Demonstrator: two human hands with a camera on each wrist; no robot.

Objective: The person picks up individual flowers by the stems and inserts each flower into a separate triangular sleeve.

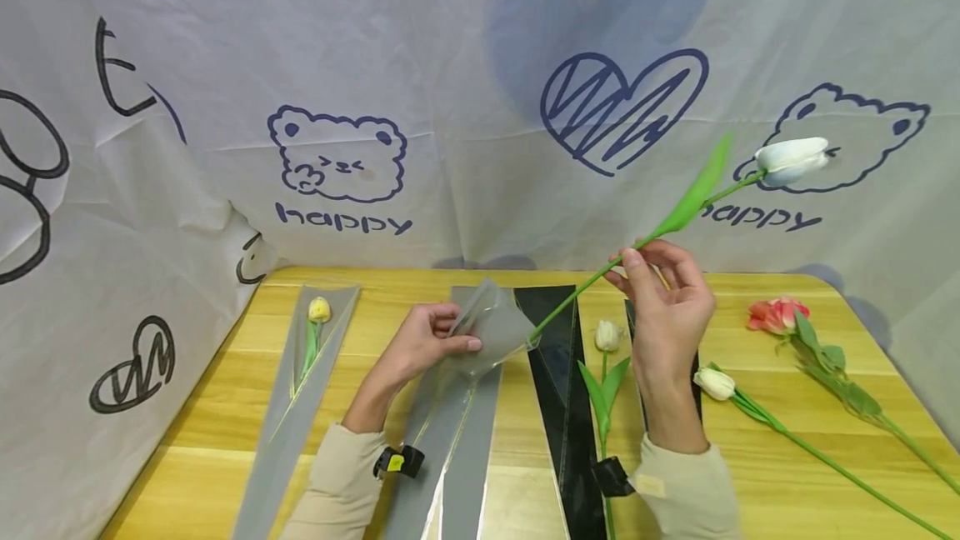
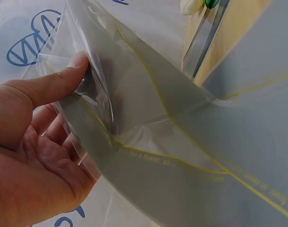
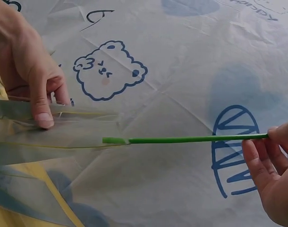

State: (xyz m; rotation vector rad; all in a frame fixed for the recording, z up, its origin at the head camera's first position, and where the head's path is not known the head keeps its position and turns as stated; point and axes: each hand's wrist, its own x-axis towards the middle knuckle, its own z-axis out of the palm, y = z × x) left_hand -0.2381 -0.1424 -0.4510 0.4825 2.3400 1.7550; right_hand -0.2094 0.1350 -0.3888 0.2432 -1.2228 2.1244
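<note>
My left hand (image 1: pixel 429 346) grips the upper end of a grey, clear-fronted flower sleeve (image 2: pixel 134 104) with gold edge lines, thumb on the film and fingers behind. The sleeve's mouth is lifted off the table and bent over. My right hand (image 1: pixel 667 307) pinches the green stem of a white artificial tulip (image 1: pixel 793 160) between thumb and fingertips. One long leaf rises from the stem, and the bloom points up to the right. In the right wrist view the cut end of the stem (image 3: pixel 114 140) lies at the sleeve's opening, overlapping its edge.
Left stands a grey sleeve (image 1: pixel 258 473) holding a yellow tulip (image 1: pixel 318 310). Black sleeves (image 1: pixel 551 373) lie near the middle. White tulips (image 1: pixel 607 336) and a pink flower (image 1: pixel 778 316) lie to the right on the wooden table (image 1: pixel 795 473). A printed cloth (image 1: pixel 465 107) hangs behind.
</note>
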